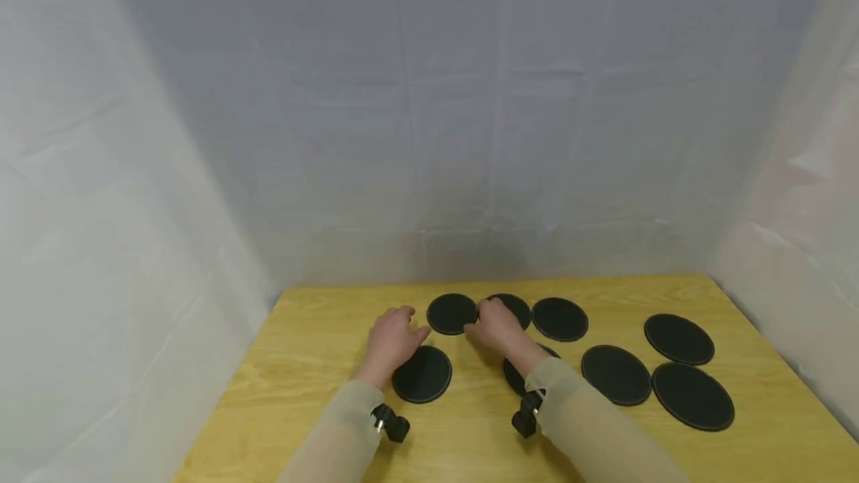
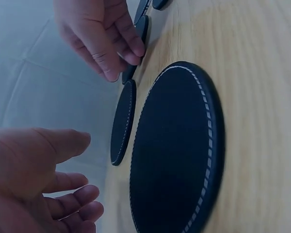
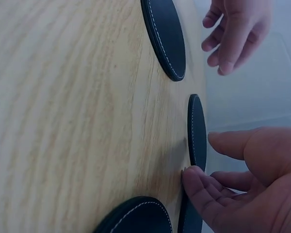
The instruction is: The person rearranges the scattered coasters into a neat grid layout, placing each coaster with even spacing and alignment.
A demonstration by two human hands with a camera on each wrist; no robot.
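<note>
The left hand hovers with fingers loosely spread, grasping nothing, just at nine o'clock of a round black leather coaster with white stitching lying flat near the far edge of the yellow wooden table. The right hand, also relaxed and holding nothing, has its fingertips at that coaster's three o'clock edge, touching the table beside it. A second black coaster lies at six o'clock of the left hand. More black coasters lie scattered towards three o'clock.
</note>
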